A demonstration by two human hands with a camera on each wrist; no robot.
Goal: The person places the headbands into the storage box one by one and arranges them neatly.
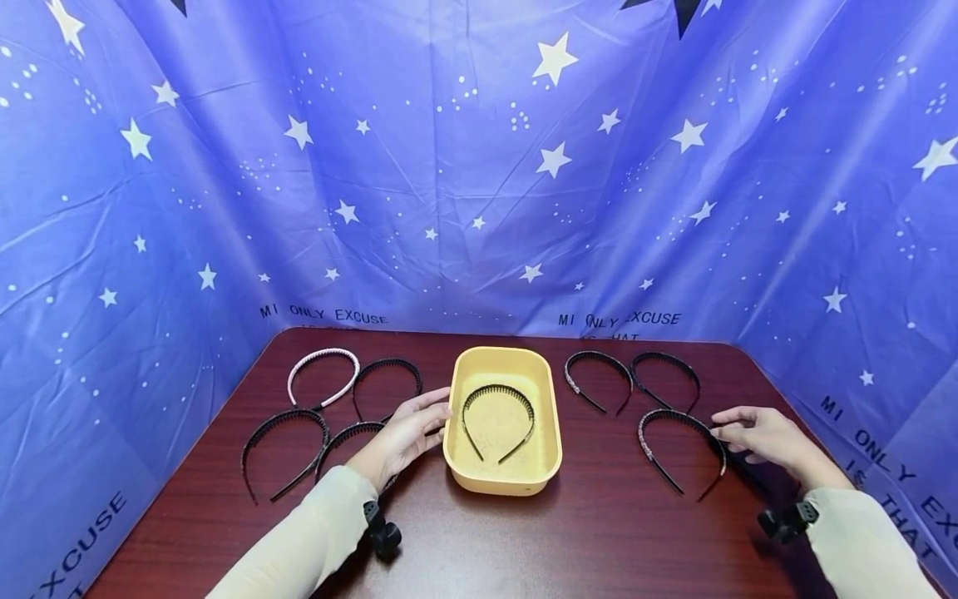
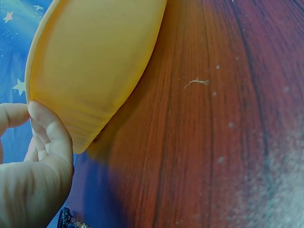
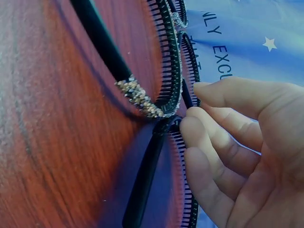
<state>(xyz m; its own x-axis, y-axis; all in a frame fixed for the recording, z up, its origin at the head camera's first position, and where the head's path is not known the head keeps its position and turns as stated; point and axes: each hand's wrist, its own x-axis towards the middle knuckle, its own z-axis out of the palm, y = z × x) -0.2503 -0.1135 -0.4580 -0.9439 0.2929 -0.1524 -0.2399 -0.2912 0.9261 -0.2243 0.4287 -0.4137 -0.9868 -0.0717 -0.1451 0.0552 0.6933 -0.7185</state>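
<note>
A yellow plastic box [image 1: 503,482] stands mid-table with one black toothed headband [image 1: 498,388] lying in it. My left hand [image 1: 400,437] is at the box's left side; in the left wrist view its fingertips pinch the rim. Over on the right, my right hand [image 1: 771,441] has loosely bent fingers, their tips right at the side of a black headband with sparkly ends [image 1: 677,414]. Close up in the right wrist view, thumb and fingers [image 3: 209,128] stand apart beside the toothed bands. Part of another headband [image 3: 186,190] shows below the sparkly one there.
Behind the right hand lie two more dark headbands [image 1: 599,355]. On the left are a white headband [image 1: 325,353] and several black ones [image 1: 284,413], one partly hidden by the left arm. A blue starry cloth [image 1: 449,166] surrounds the dark red wooden table [image 1: 419,541].
</note>
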